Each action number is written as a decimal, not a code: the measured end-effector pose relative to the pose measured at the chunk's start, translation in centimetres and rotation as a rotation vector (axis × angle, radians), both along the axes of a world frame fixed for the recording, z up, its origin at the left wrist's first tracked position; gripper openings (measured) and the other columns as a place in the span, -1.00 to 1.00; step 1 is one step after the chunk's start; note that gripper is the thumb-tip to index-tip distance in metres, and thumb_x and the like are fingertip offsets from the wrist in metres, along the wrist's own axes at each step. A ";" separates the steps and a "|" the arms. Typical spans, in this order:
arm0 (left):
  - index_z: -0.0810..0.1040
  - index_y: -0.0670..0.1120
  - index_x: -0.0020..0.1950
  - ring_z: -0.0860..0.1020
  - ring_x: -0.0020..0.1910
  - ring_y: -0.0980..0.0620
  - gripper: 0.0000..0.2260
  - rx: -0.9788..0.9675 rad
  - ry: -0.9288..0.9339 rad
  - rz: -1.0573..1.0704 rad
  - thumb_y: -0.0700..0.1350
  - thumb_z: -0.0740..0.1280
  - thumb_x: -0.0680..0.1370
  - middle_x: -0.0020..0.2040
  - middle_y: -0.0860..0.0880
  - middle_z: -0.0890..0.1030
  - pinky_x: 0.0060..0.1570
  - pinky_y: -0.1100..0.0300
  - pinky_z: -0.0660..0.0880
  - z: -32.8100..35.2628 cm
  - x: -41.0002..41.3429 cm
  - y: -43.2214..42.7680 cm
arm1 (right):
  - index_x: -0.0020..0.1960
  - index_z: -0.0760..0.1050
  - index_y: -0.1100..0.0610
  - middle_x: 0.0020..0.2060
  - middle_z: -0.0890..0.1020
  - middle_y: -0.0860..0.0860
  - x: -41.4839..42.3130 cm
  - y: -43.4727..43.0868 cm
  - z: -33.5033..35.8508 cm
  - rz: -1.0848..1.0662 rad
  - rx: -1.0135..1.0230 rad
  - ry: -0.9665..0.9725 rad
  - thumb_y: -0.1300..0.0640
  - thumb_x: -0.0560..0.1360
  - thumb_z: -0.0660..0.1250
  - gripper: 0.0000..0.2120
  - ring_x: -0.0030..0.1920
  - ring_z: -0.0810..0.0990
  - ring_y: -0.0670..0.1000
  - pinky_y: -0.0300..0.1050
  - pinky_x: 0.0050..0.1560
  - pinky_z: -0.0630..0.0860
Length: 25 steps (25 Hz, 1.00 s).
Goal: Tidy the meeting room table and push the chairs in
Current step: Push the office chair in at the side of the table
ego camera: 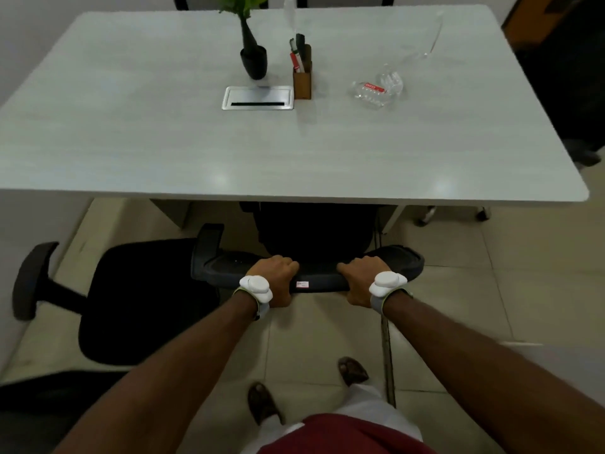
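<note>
The left grip (275,276) and the right grip (363,276), both bare hands, curled their fingers over the top edge of a black chair (322,279), one to each side of a small label on the backrest. The chair's seat sat partly under the near edge of the pale bench (294,152). A second chair (140,290) stood on the tiled floor to the left, apart from the bench and turned sideways. On the bench a potted plant (253,62) stood beside a wooden pen holder (302,78), with a metal cable hatch (257,98) just in front of the plant and a glass ashtray (376,91) to the right. Each wrist carried a white band device (255,287).
</note>
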<state>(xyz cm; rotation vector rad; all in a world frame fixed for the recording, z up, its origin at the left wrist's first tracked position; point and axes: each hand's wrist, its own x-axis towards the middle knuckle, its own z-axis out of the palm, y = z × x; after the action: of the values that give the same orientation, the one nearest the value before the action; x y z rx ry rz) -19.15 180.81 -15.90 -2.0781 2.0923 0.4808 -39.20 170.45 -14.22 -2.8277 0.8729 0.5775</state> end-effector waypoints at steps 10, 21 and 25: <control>0.43 -0.10 -0.08 0.54 -0.05 -0.17 -0.74 0.010 0.020 -0.174 -0.08 0.36 0.29 -0.05 -0.11 0.56 -0.23 0.12 0.38 1.2 7.4 -2.8 | 0.08 0.47 0.03 -0.08 0.65 0.08 5.8 0.9 0.9 -0.170 -0.033 0.040 0.04 0.40 0.29 -0.74 -0.08 0.63 0.20 -0.07 -0.17 0.47; 0.37 -0.10 -0.14 0.53 -0.07 -0.19 -0.82 -0.020 0.099 -0.198 -0.15 0.32 0.34 -0.06 -0.15 0.55 -0.28 0.09 0.35 1.0 7.4 -13.0 | 0.09 0.45 -0.03 -0.05 0.65 0.01 6.4 -10.0 1.0 -0.243 -0.034 0.130 0.01 0.35 0.30 -0.69 -0.05 0.64 0.12 -0.07 -0.09 0.54; 0.39 -0.14 -0.12 0.51 -0.06 -0.21 -0.82 -0.004 0.155 -0.176 -0.15 0.33 0.35 -0.03 -0.18 0.54 -0.25 0.09 0.34 0.9 5.4 -14.6 | 0.14 0.44 -0.04 0.00 0.63 -0.01 4.9 -12.9 0.5 -0.236 -0.026 0.152 -0.01 0.36 0.31 -0.65 -0.01 0.62 0.08 -0.08 -0.03 0.54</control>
<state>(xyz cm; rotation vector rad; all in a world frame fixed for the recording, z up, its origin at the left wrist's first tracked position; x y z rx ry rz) -13.76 166.19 -15.02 -1.8910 2.3377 0.6292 -34.27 157.55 -13.75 -2.6756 1.2281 0.7570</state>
